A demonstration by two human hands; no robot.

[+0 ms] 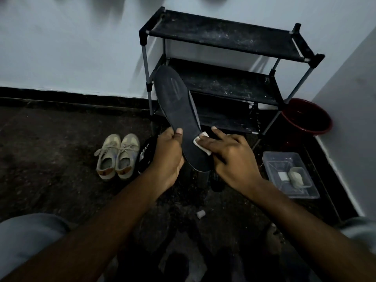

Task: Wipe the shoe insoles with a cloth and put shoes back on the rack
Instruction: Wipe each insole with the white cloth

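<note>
L hand (166, 157) grips the dark insole (179, 102) at its near end, thumb on top, fingers curled under; the insole sticks up and away from me, in front of the rack (223, 35). R hand (234, 157) lies flat w/ straight fingers, pressing the white cloth (200, 139) onto the insole's near right edge, so it's pushing, not grasping. Risks as I see them: I'm holding by one end only, so a hard wipe toward the far tip could bend the insole or lever it out of my grip. The cloth is just pinned under my fingertips, so it could bunch up or slide off the edge. Rack shelves look dusty, so shoes put back may pick up dirt again. Around me: beige shoes (117, 157) paired on the floor to the left, a black shoe (145, 155) just behind my L hand, probably the insole's own. A red bucket (309, 119) sits beside the rack's right leg, a clear tub (270, 159) w/ pale blocks is near my R wrist, and a small white scrap (200, 214) lies on the floor. Light is poor, so I can't judge how clean the insole is.
</note>
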